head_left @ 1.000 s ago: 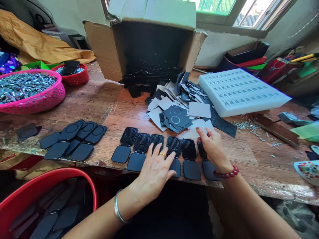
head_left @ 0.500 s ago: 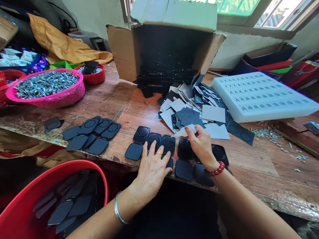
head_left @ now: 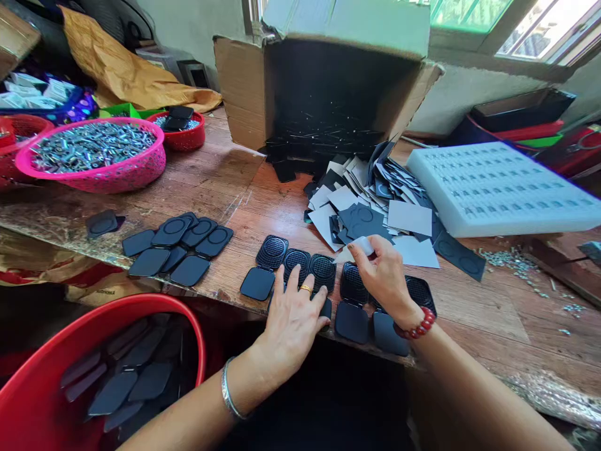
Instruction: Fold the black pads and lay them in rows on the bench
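My right hand [head_left: 387, 275] is closed around a small white squeeze bottle [head_left: 352, 250], its pointed tip slanting down to the left. That tip is over the upper edge of a black hinged case [head_left: 322, 266] with a ridged, gridded inside; whether they touch I cannot tell. Fingers spread, my left hand [head_left: 293, 319] lies across the lower halves of the middle cases and partly hides them. At the row's left end, an opened case [head_left: 272, 252] shows a round ring inside. Further cases, such as one with a smooth flat lid [head_left: 352, 321], continue under and beyond my right hand.
Flat black pieces [head_left: 190, 270] are heaped left of the row. A red tub [head_left: 200, 338] below holds more. Behind are a cardboard box [head_left: 241, 94], loose grey and black sheets [head_left: 409, 218], a white foam tray [head_left: 469, 181] and a pink basket [head_left: 94, 178] of metal parts.
The whole view has shifted slightly, so things appear a little further right. My right hand keeps the bottle tip near the same case; my left hand stays spread on the row.
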Tool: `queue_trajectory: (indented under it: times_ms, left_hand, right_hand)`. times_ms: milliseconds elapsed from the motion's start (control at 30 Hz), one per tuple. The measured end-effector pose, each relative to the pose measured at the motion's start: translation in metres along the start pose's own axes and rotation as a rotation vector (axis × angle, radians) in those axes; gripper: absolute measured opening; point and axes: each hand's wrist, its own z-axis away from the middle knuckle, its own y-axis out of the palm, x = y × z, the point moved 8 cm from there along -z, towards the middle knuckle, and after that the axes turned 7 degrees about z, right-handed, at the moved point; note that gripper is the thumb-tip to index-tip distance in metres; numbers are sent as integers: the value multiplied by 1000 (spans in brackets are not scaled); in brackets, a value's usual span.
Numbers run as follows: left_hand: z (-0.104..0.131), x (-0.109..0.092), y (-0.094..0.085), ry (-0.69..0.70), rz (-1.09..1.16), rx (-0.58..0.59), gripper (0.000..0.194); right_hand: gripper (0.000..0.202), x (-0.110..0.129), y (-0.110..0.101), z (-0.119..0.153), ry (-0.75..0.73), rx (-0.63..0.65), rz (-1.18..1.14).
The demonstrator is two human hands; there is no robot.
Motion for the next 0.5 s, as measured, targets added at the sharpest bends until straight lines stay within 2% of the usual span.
queue_trajectory:
  times_ms: [200, 500]
  left_hand:
    - [-1, 1, 1, -4, 3, -15, 50]
    - [0, 4, 3, -41, 9, -5, 51]
  right_hand:
    - [28, 15, -4, 12, -77, 58, 13]
    - [28, 39, 18, 6, -128, 39, -73]
